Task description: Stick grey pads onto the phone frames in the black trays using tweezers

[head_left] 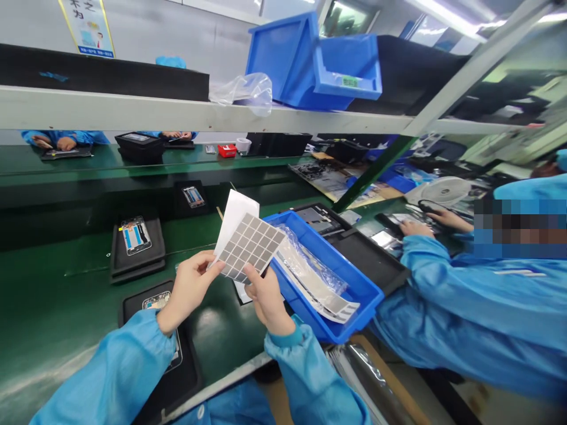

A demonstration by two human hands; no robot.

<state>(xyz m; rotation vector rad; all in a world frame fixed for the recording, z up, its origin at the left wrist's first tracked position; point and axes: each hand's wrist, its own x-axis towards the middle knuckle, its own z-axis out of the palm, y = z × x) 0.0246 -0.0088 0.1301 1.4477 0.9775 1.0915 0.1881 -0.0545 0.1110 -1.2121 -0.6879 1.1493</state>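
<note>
Between my two hands is a sheet of grey square stickers [253, 243] on white backing, held up above the green bench. My left hand [190, 286] pinches its lower left edge, where a plain white sheet [237, 217] shows behind it. With thumb and fingers, my right hand [267, 298] grips the bottom edge. Just right of my right hand stands a blue bin [354, 277] holding more grey-and-white strips [305, 274] and clear plastic. Under my left forearm lies a black tray with a phone frame [157, 297], partly hidden by my sleeve.
On the green bench [88, 313], black trays carry phone parts [135, 236] at left and further back [194, 197]. A co-worker in a blue smock [478, 295] works close at right. Overhead runs a shelf [133, 109] with a blue box [310, 65]; a slanted post [376, 171] stands ahead.
</note>
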